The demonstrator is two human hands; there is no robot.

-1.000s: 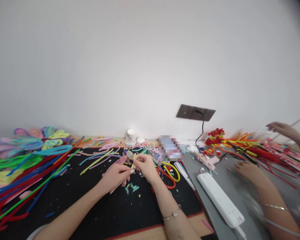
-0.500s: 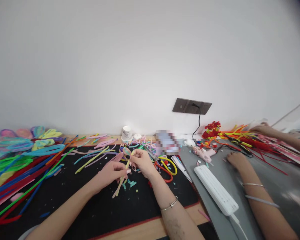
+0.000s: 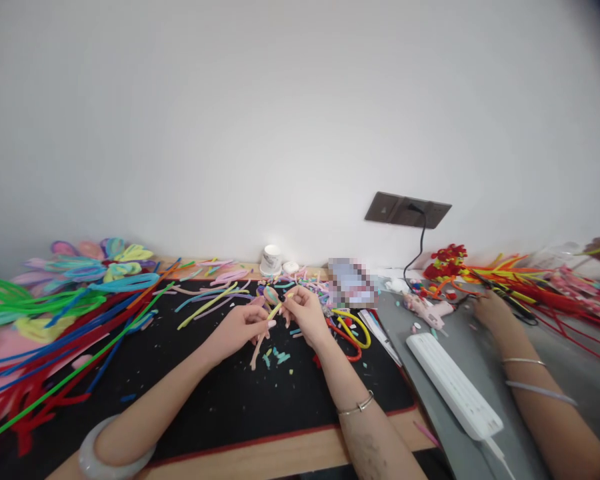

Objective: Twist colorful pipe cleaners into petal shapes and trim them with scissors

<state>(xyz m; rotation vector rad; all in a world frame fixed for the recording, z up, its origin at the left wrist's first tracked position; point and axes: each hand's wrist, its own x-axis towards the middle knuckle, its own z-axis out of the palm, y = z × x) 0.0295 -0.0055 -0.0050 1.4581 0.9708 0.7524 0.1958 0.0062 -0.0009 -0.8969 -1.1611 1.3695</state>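
Over the black mat (image 3: 220, 413), my left hand (image 3: 243, 327) and my right hand (image 3: 305, 315) are close together, both pinching a yellow pipe cleaner (image 3: 275, 311). Its middle shows between my fingertips, while its ends are hidden by them. A pale pinkish pipe cleaner (image 3: 256, 353) hangs below my left fingers; which fingers hold it I cannot tell. Just behind my hands is a small looped multicoloured piece (image 3: 267, 293), partly covered. Teal pipe cleaner snippets (image 3: 280, 357) lie on the mat in front of my fingers.
Long pipe cleaners (image 3: 125, 313) and a pastel flower (image 3: 95, 263) fill the left. At the back stands a paper cup (image 3: 271, 260). Rightward lie a pink glue gun (image 3: 427, 310), a white power strip (image 3: 455, 383) and red pipe cleaners (image 3: 555, 287). A co-worker's hand (image 3: 493, 313) reaches in there.
My view has turned left, bringing my left bangle into sight. The yellow pipe cleaner no longer hangs below my left hand. At far right, a co-worker's hand now holds up a yellow strand.
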